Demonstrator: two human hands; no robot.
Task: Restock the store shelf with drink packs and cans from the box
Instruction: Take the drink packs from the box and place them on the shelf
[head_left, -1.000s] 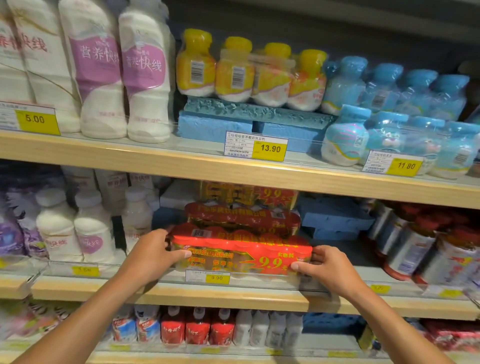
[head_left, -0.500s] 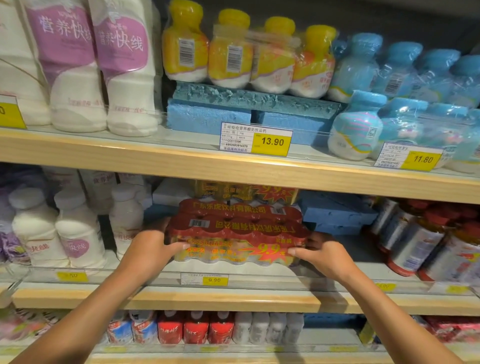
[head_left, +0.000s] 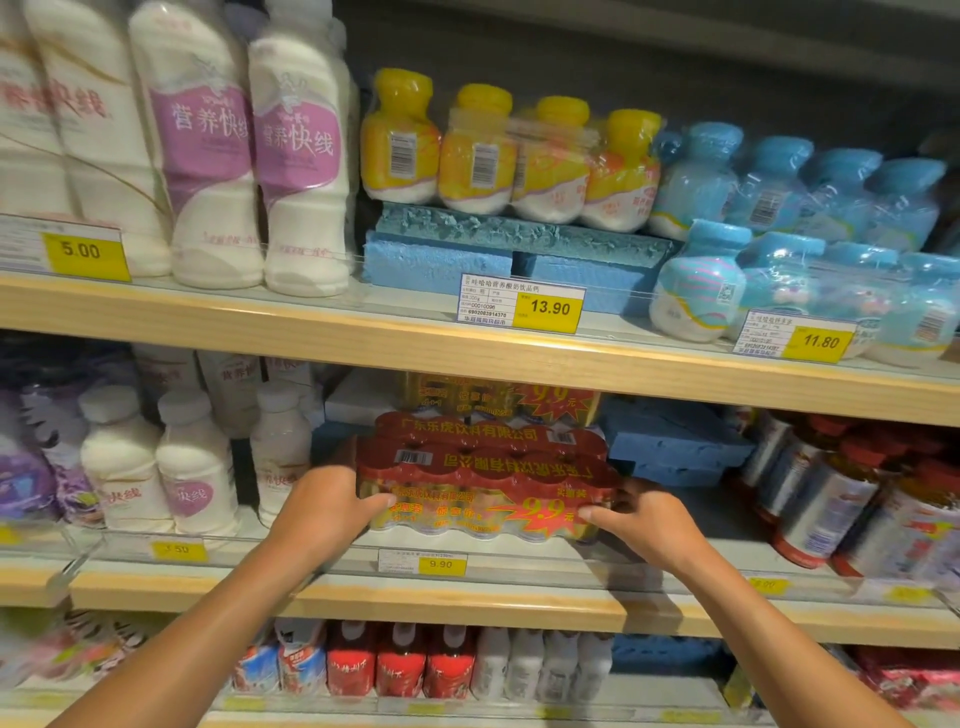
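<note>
Shrink-wrapped red and gold pack of small drink bottles (head_left: 485, 493) is sitting on the middle wooden shelf (head_left: 467, 603), near the front edge, right behind the yellow 9.90 price tag (head_left: 423, 563) on the clear front rail. Another pack of the same kind (head_left: 493, 434) sits just behind it, with a third gold one further back under the upper shelf.

Left hand (head_left: 324, 506) is clamped on the pack's left end with the thumb across the front face, and right hand (head_left: 641, 522) is closed on the right end, fingers curled round the corner. So both grips are pressed onto the pack, one per end.

Handling guess: a row of full bottles like this is probably fairly heavy for its size, and the film looks glossy and slippery. It'd sag in the middle if lifted by the wrap, so holding both ends and sliding it on its base seems like the right call. Bottles look like plastic, so not too fragile.

Compared with a second ago, the pack has gone deeper onto the shelf. It was hanging out over the front rail then and now it's behind it, tucked against the pack at the back. Hands have followed it in.

Neighbours: white milk drink bottles (head_left: 195, 462) to the left, blue foam blocks (head_left: 670, 441) and red-capped jars (head_left: 826, 499) to the right.
</note>
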